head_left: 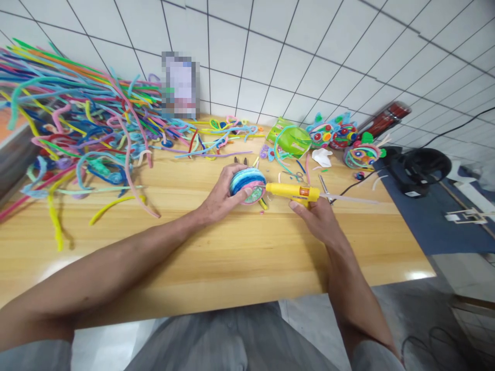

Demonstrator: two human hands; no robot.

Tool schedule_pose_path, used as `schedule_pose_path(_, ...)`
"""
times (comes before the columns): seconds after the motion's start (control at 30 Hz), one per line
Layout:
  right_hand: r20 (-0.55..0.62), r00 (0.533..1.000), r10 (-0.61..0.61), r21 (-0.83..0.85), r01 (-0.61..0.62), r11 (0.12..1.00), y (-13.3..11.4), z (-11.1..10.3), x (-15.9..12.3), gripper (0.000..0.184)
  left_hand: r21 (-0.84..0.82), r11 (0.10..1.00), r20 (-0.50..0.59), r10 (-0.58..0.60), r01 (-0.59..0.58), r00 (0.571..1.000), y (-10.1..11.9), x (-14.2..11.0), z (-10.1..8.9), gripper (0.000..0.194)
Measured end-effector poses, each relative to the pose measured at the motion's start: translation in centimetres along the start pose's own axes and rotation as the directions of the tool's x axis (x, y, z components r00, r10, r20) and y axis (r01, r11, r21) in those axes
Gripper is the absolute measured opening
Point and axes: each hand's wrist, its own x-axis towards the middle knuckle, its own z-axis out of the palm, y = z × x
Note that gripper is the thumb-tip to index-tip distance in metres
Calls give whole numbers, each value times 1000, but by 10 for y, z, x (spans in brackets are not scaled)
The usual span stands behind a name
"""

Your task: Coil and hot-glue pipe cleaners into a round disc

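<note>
My left hand point(228, 191) is wrapped round a ball covered in bands of pipe cleaner point(247, 180), blue and pale blue on top and pink and green lower down. In my right hand point(315, 216) is a yellow hot glue gun point(286, 190), its nozzle pointing left at the ball's right side. Whether the nozzle touches the ball I cannot tell. A clear glue stick point(353, 198) sticks out of the gun's back end. Scissors point(294, 176) and a pair of tweezers point(324, 186) lie just behind the gun.
A big heap of coloured pipe cleaners point(96, 123) covers the table's left side. At the back stand a green packet point(290, 138) and decorated pipe-cleaner balls point(361, 154). A dark red cylinder point(389, 118) leans near the wall. Black headgear point(419, 170) lies at the right, with a cord point(444, 133).
</note>
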Motion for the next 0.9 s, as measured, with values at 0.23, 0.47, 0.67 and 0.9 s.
schedule_pose_path(0.23,12,1000,26,-23,-25,999,0,1,-1,40,-6,1000,-13,2,-2,1000,1,0,1,59)
schedule_pose_path(0.47,21,1000,15,-53,-14,999,-5,-2,2,37,3,1000,-18,-3,3,1000,1,1,0,57)
schedule_pose_path(0.67,44,998,53,-81,-50,995,-8,-1,1,44,-6,999,-23,-33,32,999,2,0,1,59)
schedule_pose_path(0.9,0,1000,23,6,-23,1000,-7,-2,1,39,-9,999,-27,-34,34,999,2,1,0,57)
